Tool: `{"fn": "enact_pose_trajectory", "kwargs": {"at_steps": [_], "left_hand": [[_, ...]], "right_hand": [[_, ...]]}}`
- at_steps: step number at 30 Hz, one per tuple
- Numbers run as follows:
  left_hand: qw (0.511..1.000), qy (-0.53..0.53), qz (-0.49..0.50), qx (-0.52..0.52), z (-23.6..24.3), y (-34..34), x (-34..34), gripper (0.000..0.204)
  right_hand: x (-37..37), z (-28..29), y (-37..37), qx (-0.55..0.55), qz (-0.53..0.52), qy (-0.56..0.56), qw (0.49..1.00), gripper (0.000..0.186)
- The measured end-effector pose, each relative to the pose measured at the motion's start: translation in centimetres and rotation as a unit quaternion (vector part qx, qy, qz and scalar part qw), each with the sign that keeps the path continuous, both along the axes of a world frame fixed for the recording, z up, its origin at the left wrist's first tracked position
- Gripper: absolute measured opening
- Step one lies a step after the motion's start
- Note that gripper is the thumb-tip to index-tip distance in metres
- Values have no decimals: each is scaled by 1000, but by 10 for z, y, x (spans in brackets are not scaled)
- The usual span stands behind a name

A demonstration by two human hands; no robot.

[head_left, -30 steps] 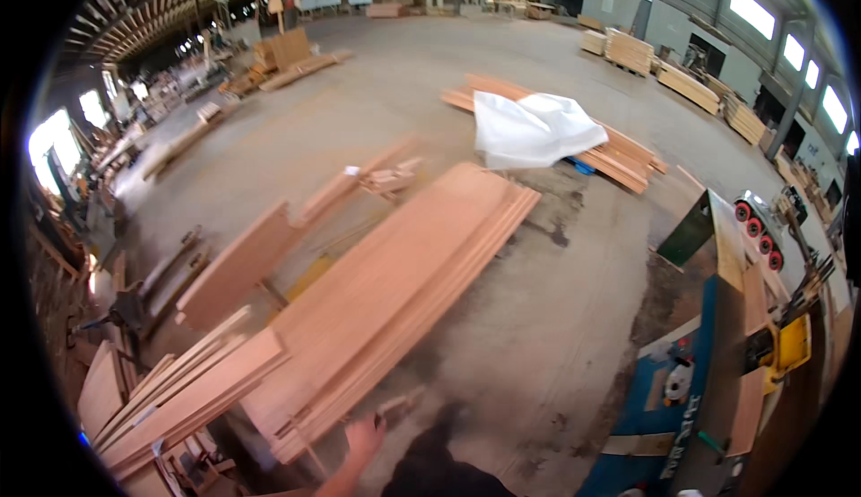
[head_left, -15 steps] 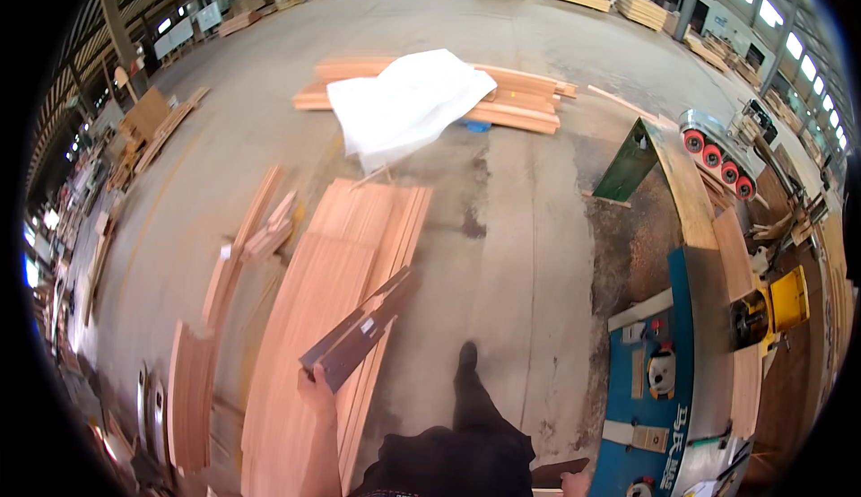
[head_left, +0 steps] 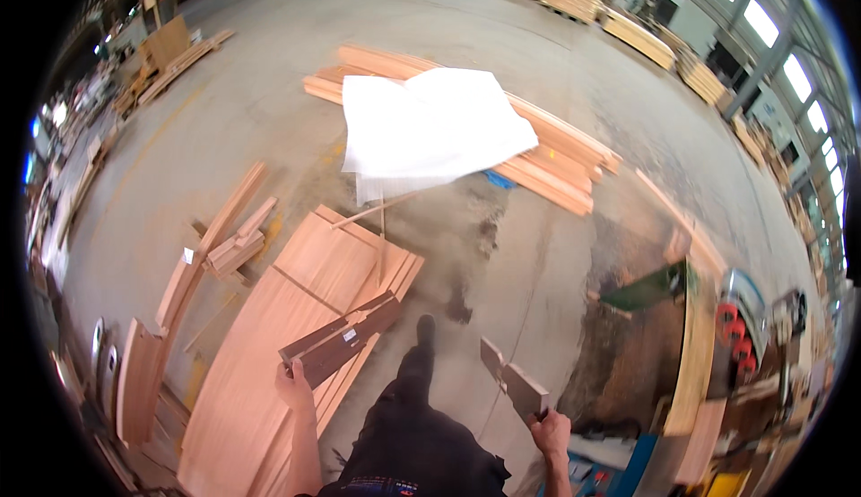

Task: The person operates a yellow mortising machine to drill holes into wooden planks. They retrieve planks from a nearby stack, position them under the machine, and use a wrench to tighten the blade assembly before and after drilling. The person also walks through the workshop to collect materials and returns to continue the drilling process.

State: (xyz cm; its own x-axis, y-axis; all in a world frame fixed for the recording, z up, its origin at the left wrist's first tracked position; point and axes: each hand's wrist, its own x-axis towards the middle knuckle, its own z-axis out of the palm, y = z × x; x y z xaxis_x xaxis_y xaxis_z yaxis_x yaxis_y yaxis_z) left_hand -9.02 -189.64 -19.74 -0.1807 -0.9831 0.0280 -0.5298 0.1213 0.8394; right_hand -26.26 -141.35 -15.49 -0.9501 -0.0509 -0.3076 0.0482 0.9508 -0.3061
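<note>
Concrete workshop floor fills the frame — low centre, the left hand has fingers wrapped round a dark plank over the board stack, the right hand grips a short offcut — carrying step, apparently, with a careful set-down needed.

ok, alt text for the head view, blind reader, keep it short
A person walking on a workshop floor holds a dark wood piece in the left hand and a shorter one in the right hand. A stack of boards lies to the left; ahead, a white sheet covers more lumber.
</note>
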Motion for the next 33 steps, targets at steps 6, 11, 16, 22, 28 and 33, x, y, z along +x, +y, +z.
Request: {"fn": "enact_pose_trajectory", "kwargs": {"at_steps": [6, 11, 16, 22, 28, 33], "left_hand": [[999, -39, 19, 32, 10, -92, -213, 27], [990, -51, 126, 39, 7, -163, -334, 30], [979, 15, 204, -13, 3, -229, -409, 30], [935, 49, 350, 21, -15, -285, -517, 28], [875, 54, 482, -16, 57, -331, -612, 26], [840, 77, 532, -74, 67, -394, -643, 25]], "right_hand": [[-265, 71, -125, -171, -106, 103, 974, 35], [-462, 105, -235, -347, -64, 63, 934, 35], [-627, 84, -322, -421, -53, 12, 905, 39], [-840, 78, -516, -417, 58, -66, 905, 38], [-985, 55, -748, -444, 156, -110, 876, 28], [-1025, 12, -947, -402, 291, -32, 867, 29]]}}
